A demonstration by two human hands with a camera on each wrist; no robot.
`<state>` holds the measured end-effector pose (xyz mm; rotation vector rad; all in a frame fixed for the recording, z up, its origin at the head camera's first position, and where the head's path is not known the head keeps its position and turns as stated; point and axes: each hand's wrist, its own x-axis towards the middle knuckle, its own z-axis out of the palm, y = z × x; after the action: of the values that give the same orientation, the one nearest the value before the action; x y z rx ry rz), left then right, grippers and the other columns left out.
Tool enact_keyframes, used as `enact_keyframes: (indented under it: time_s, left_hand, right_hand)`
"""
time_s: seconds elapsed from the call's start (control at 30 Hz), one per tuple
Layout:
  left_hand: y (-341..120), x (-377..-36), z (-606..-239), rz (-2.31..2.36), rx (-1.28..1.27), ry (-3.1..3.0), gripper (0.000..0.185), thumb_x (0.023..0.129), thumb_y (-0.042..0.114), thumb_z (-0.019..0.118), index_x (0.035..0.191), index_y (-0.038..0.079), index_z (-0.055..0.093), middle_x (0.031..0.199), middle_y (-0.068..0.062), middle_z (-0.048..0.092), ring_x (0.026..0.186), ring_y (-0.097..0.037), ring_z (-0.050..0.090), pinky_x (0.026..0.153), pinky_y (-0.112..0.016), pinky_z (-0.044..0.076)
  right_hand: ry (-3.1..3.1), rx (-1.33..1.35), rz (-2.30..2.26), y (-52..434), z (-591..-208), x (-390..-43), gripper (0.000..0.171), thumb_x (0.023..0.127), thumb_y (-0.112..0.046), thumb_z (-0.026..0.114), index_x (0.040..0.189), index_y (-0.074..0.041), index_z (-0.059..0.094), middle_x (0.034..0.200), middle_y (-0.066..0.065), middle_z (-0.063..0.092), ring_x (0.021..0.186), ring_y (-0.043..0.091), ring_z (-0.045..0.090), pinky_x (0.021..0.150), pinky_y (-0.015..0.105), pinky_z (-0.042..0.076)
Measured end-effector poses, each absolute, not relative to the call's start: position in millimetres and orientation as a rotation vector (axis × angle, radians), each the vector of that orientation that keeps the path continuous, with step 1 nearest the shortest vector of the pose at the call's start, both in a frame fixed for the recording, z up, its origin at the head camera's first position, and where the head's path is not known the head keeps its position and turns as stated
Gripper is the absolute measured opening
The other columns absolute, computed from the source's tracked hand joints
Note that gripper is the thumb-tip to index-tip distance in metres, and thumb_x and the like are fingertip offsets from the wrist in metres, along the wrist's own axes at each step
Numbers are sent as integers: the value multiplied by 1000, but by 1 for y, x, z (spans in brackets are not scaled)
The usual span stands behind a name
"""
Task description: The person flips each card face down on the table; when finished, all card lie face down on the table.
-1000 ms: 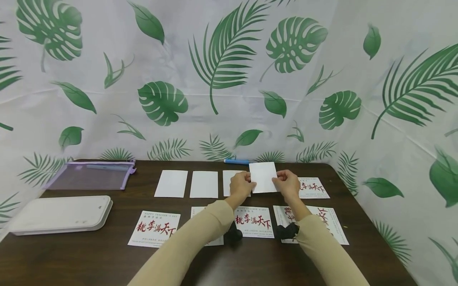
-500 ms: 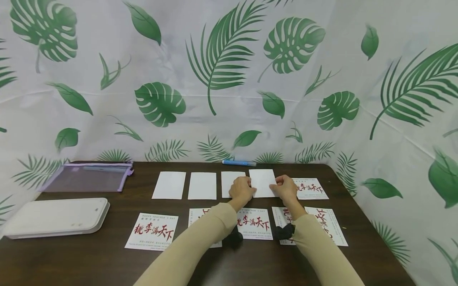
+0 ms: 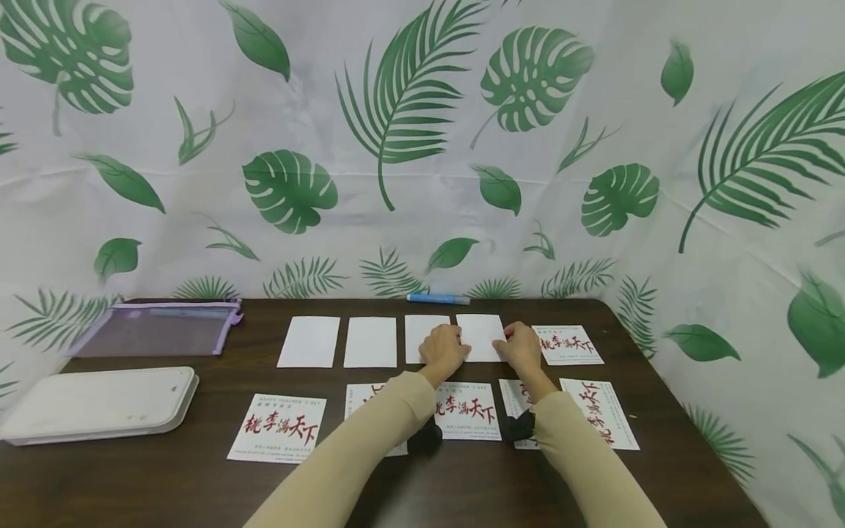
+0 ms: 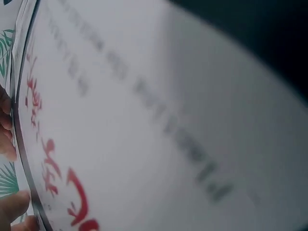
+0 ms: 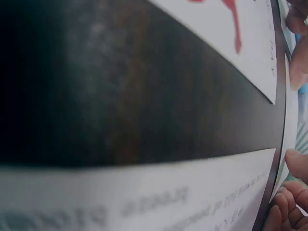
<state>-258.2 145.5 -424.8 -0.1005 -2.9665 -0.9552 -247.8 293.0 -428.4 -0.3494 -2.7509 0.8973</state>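
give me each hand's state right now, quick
Left hand: closed, holding the rightmost blank card by its left edge.
Right hand: closed, holding that card's right edge.

The left hand (image 3: 444,347) is covering part of a blank card (image 3: 415,331), the left sleeve (image 3: 356,440) part of a printed card (image 3: 359,395). The head view's edge is cutting off the right sleeve (image 3: 584,451). In the left wrist view, lettering (image 4: 186,147) is blurring.
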Motion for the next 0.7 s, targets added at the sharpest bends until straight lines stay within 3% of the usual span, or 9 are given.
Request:
enact_keyframes:
  time_s: [0.1,0.23,0.4,0.57,0.7]
  left_hand:
    - [147,-257,-421,-931,-131,-2968,17,78,28,75,88,14,71,83,0,66,76,-22,64,58,-35,48]
    - [155,-257,-412,-1045,-241,-2923,36,80,27,73,114,16,68,94,1,69,88,-21,65,66,-36,51]
    - [169,-258,-400,-1285,-372,-2879,44,82,26,72,123,13,63,102,1,71,93,-21,64,70,-30,51]
    - [182,-254,-397,-1410,-452,-2872,49,82,24,73,126,8,59,107,-5,69,97,-23,63,78,-29,51]
    - [190,-250,-398,-1481,-465,-2870,51,81,22,74,127,5,58,108,-6,68,98,-24,61,80,-28,51]
  right_hand:
    - [-2733,-319,896,295,-427,-248,30,78,-9,71,99,11,60,82,21,62,78,32,57,72,45,46]
    - [-2671,-351,967,307,-419,-249,28,81,-11,69,100,9,62,82,17,60,77,29,56,67,36,44]
    - [-2576,-459,1117,336,-403,-251,25,84,-10,67,103,6,62,84,13,59,75,20,54,60,24,40]
    - [-2524,-584,1146,374,-400,-246,26,86,-10,66,106,6,62,87,13,60,71,12,49,55,20,39]
    - [-2531,-653,1137,399,-404,-239,30,87,-10,63,111,7,60,93,17,59,76,16,50,55,20,39]
